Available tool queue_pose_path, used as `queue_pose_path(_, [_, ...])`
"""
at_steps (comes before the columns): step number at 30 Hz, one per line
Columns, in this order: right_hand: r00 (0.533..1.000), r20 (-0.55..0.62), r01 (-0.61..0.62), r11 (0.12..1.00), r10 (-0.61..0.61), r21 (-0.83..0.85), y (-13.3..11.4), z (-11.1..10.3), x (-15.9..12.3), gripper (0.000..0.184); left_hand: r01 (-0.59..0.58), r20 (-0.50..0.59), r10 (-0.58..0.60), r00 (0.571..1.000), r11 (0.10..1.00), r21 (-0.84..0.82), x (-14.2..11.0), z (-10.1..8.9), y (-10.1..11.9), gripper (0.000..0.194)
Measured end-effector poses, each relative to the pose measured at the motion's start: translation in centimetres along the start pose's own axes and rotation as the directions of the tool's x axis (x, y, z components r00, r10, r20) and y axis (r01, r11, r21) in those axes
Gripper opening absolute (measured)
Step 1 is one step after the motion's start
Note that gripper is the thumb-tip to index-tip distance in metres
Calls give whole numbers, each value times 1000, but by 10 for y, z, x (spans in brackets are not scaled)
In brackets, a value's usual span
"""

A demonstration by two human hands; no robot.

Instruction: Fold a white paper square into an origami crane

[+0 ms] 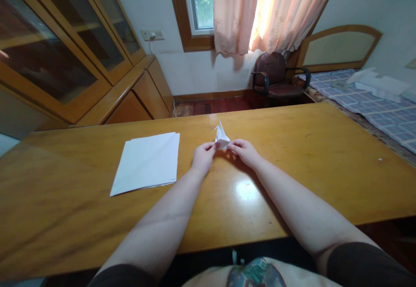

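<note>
A small folded white origami crane [222, 142] is held between my two hands, over the far half of the wooden table [273, 183]. Its thin pointed ends stick up, away from me. My left hand [204, 154] pinches its left side between thumb and fingers. On the opposite side, my right hand [244, 150] pinches the right edge in the same way. The fingertips cover part of the paper's lower edges. To the left of my left hand lies a stack of white paper sheets [147, 161], flat on the tabletop with slightly uneven edges.
Beyond the table's far edge stands a brown office chair [276, 76], with a curtain [238, 16] behind it. A glass-fronted wooden cabinet [94, 89] rises at the left. On the right is a bed [367, 94] with a checked cover.
</note>
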State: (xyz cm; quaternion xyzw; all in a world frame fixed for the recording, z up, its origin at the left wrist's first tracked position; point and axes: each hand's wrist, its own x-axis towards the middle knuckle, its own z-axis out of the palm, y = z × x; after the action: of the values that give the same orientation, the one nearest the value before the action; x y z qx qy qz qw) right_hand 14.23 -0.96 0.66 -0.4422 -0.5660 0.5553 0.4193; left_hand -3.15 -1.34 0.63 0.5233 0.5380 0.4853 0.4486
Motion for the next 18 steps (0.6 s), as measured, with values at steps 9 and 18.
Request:
queue_pose_path(9, [994, -112, -1, 999, 6, 50, 0, -4, 2, 22, -6, 77, 9, 997, 999, -37, -3, 2, 0, 19])
queue_pose_path(18, [994, -103, 45, 999, -43, 16, -2, -5, 1, 27, -27, 37, 27, 999, 1000, 12, -1, 1, 3, 22])
